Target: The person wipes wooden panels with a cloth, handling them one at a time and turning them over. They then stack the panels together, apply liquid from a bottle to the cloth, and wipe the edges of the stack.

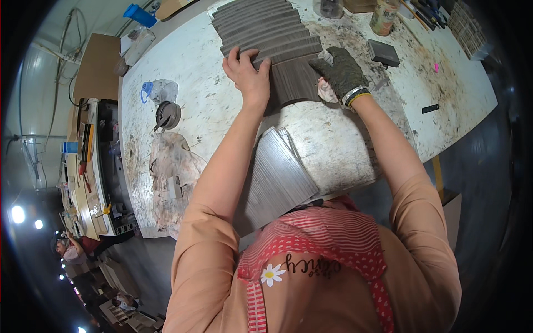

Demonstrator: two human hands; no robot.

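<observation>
A row of dark grey wood-grain panels [266, 30] lies overlapped like shingles across the far middle of the table. The nearest panel [297, 82] shows most of its face. My left hand [248, 75], bare, rests at its left edge with fingers spread over the panel edges. Over its right edge is my right hand [345, 72], in a dark, stained glove. Its fingers are closed round a crumpled whitish rag [327, 90], bits of which stick out at both sides. Close to my body, a few more grey wood-grain panels [277, 175] lie in a loose stack.
The white table [338, 147] is stained. Left of my arm are a stained cloth [175, 161], an open round tin [167, 115] and a clear jug with a blue handle [161, 90]. On the right are a dark box [383, 53], a bottle [384, 16] and a wire basket [468, 30].
</observation>
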